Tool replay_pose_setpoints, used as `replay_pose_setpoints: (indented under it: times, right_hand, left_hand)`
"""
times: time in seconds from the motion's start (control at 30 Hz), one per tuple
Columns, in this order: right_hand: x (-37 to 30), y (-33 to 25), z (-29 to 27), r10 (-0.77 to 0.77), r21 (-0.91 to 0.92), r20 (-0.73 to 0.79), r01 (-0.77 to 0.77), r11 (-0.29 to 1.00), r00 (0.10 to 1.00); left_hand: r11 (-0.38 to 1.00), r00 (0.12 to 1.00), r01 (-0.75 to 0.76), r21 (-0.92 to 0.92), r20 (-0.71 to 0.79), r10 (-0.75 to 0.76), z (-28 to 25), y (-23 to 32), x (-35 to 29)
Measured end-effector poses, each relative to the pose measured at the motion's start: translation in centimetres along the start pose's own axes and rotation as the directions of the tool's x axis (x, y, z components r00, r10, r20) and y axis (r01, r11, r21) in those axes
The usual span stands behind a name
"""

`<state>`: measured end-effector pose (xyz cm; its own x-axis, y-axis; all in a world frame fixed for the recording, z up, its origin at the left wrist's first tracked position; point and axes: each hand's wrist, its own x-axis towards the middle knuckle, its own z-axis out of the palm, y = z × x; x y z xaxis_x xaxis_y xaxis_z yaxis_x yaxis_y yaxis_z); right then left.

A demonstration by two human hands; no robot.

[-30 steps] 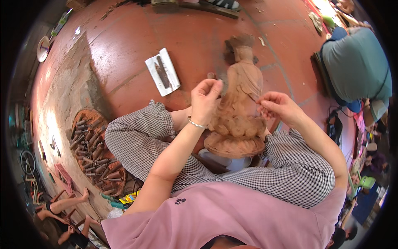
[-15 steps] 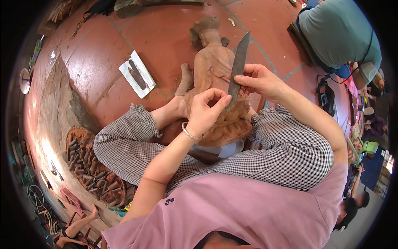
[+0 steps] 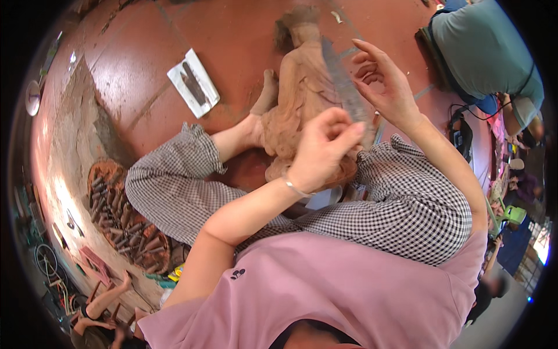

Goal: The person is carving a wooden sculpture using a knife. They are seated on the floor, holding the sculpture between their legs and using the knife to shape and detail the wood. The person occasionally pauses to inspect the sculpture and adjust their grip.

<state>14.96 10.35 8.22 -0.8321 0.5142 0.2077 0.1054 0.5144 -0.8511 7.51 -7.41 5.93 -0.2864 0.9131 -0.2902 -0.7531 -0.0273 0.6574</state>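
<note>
A long, flat grey blade point(image 3: 345, 87), blurred by motion, slants beside a carved brown seated figure point(image 3: 302, 87). My left hand point(image 3: 326, 145) pinches its lower end between thumb and fingers, in front of the figure's base. To the right of the blade, my right hand point(image 3: 386, 87) is raised with its fingers apart and holds nothing. The figure stands upright between my legs, its lower part partly hidden by my left hand and wrist.
On the red tiled floor lies a white sheet point(image 3: 210, 99) with dark flat strips on it. A round tray point(image 3: 91, 174) full of chisel-like tools sits at my left. Another person in a grey-green shirt point(image 3: 482, 52) is close by at the far right. A green plastic stool point(image 3: 514, 215) stands further off.
My right hand has let go of the blade and opened, moving up and right. My left hand has shifted right with the blade, whose tip now leans left.
</note>
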Motion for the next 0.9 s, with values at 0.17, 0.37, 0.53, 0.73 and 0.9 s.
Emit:
replay_pose_setpoints:
  times: [0.17, 0.37, 0.53, 0.73, 0.9]
  right_hand:
    - [-0.9, 0.9, 0.6, -0.180, -0.150, 0.141, 0.201, 0.968, 0.974]
    - [-2.2, 1.2, 1.2, 0.282, 0.420, 0.334, -0.411, 0.809, 0.899]
    - [-1.9, 2.1, 0.5, 0.392, 0.099, 0.431, -0.475, 0.874, 0.813]
    - [-2.3, 4.5, 1.6, 0.164, 0.029, 0.362, -0.186, 0.982, 0.918]
    - [-2.1, 3.5, 1.9, 0.076, -0.020, 0.420, -0.074, 0.997, 0.905]
  left_hand:
    - [0.976, 0.991, 0.042, -0.212, 0.130, -0.014, 3.8, -2.2, -0.3]
    - [0.900, 0.940, -0.341, 0.270, 0.126, 0.318, 2.1, -3.0, -1.1]
    - [0.564, 0.833, -0.508, 0.651, 0.204, 0.514, 1.1, -4.1, -1.9]
    - [0.534, 0.857, -0.480, 0.696, 0.241, 0.455, 1.0, -5.6, -1.3]
    - [0.539, 0.870, -0.458, 0.707, 0.230, 0.437, 0.9, -6.0, -2.2]
